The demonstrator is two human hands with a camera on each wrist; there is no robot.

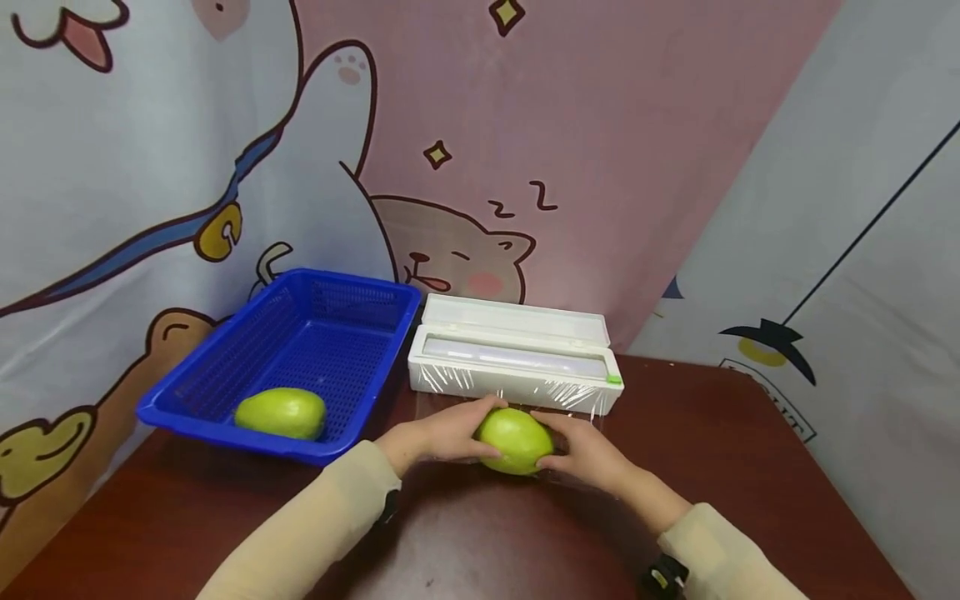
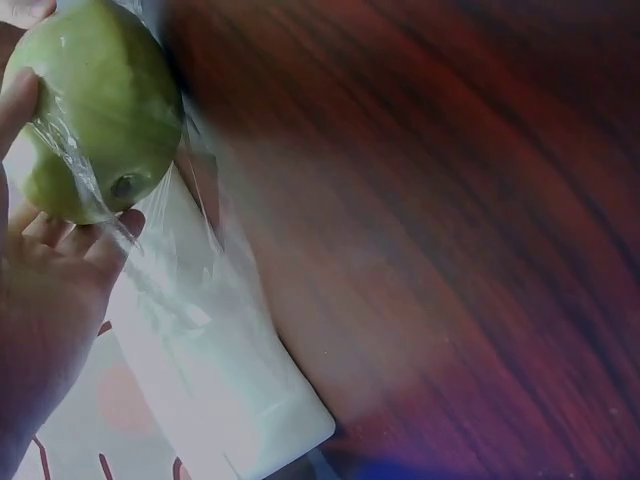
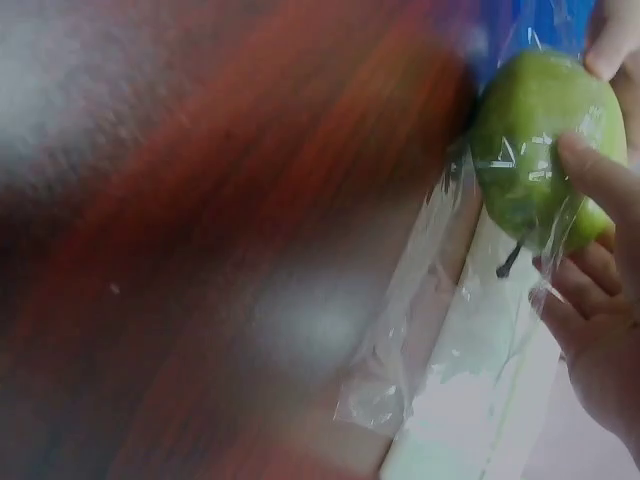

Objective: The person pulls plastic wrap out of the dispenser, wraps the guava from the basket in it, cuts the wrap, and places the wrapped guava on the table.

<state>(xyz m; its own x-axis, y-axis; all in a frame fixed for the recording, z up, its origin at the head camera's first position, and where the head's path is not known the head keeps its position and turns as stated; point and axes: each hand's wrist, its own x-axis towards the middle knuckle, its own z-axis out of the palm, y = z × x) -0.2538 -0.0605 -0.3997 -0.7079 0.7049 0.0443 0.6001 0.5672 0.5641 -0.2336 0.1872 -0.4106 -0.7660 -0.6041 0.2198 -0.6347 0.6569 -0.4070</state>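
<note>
A green pear (image 1: 516, 441) is held between both hands in front of the white cling film box. My left hand (image 1: 452, 431) grips its left side, thumb on the near face and fingers behind. From the other side my right hand (image 1: 588, 450) grips it the same way. Clear cling film (image 3: 505, 153) lies over part of the pear, and a loose sheet of it hangs below the dark stem (image 3: 510, 259) in the right wrist view. In the left wrist view the pear's blossom end (image 2: 127, 186) shows, with film creased across the skin.
The white cling film box (image 1: 517, 387) stands behind the hands, its lid (image 1: 517, 319) raised and film draped over its front. To the left, a blue plastic basket (image 1: 410, 333) holds another green pear (image 1: 281, 413). A cartoon-printed cloth (image 1: 600, 150) hangs behind the brown table (image 1: 720, 467).
</note>
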